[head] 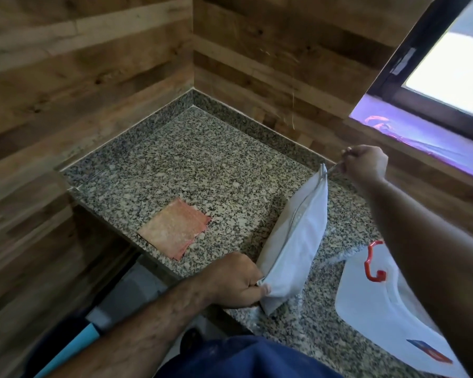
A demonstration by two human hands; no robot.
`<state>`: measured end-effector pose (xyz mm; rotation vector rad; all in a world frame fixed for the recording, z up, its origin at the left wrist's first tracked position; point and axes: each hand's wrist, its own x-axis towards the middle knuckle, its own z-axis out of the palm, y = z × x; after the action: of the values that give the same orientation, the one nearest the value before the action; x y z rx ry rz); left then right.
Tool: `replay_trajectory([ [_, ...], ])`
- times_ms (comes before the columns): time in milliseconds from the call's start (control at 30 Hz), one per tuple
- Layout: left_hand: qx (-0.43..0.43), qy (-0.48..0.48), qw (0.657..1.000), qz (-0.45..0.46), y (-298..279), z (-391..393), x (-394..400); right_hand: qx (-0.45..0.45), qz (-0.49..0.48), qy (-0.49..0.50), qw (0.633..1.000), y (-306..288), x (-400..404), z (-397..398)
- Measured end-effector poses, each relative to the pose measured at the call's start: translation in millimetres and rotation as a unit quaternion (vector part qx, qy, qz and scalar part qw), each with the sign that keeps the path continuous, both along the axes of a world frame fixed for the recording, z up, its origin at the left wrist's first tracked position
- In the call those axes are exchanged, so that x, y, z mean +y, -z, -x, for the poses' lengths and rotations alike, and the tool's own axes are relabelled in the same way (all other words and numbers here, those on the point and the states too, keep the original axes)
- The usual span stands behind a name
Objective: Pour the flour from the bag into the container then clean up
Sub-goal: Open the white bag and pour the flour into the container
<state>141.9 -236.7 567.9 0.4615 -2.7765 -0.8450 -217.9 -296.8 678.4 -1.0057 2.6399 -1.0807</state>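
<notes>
Views: one, head-worn, wide-angle. Position: above the near edge of a granite countertop (202, 165), close over it. Direction: forward and steeply down, toward the far corner where two wood-panelled walls (88, 77) meet. Tilt: the frame is rolled, so the wall corner is seen off-vertical. Coverage: the countertop is held in the centre; a window (448, 72) is cut by the far right edge; both forearms are taken in from the near edge. Shared coverage: not applicable, a single view being supplied.

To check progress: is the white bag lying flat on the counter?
No, both hands hold the white bag upright by its two ends.
</notes>
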Motion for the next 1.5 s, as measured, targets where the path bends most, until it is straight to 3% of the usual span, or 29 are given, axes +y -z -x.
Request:
replay_trajectory([
  [167, -0.032, 0.036, 0.999, -0.008, -13, 3, -6, -0.066, 0.025, 0.043, 0.997, 15, -21, 24],
  [333, -0.054, 0.045, 0.997, -0.017, -10, 6, -10, -0.042, 0.042, 0.038, 0.997, 3, -44, 18],
  [533, -0.016, -0.002, 0.99, -0.138, 1, 3, -21, -0.006, -0.158, 0.007, 0.987, -12, -30, -19],
  [633, 0.041, -0.076, 0.965, -0.247, 11, 2, -26, 0.005, -0.21, 0.022, 0.977, -2, -5, -54],
  [733, 0.066, -0.145, 0.941, -0.299, 18, 7, -32, 0.007, -0.247, 0.011, 0.969, 11, 16, -78],
  [900, 0.041, -0.188, 0.944, -0.266, 4, 33, -43, -0.092, -0.286, 0.031, 0.953, 38, 25, -88],
  [1000, -0.015, -0.2, 0.951, -0.237, -19, 61, -49, -0.085, -0.329, 0.0, 0.941, 31, 26, -93],
  [1100, -0.112, -0.156, 0.964, -0.182, -36, 87, -52, -0.086, -0.362, -0.048, 0.927, 23, 22, -93],
  [1200, -0.161, -0.124, 0.972, -0.122, -43, 102, -47, -0.101, -0.362, -0.036, 0.926, 25, 22, -89],
  [1367, -0.134, -0.09, 0.975, -0.155, -33, 103, -38, -0.102, -0.356, -0.007, 0.929, 33, 26, -86],
  [1500, -0.107, -0.083, 0.975, -0.178, -30, 101, -37, -0.046, -0.354, -0.005, 0.934, 37, 25, -84],
])
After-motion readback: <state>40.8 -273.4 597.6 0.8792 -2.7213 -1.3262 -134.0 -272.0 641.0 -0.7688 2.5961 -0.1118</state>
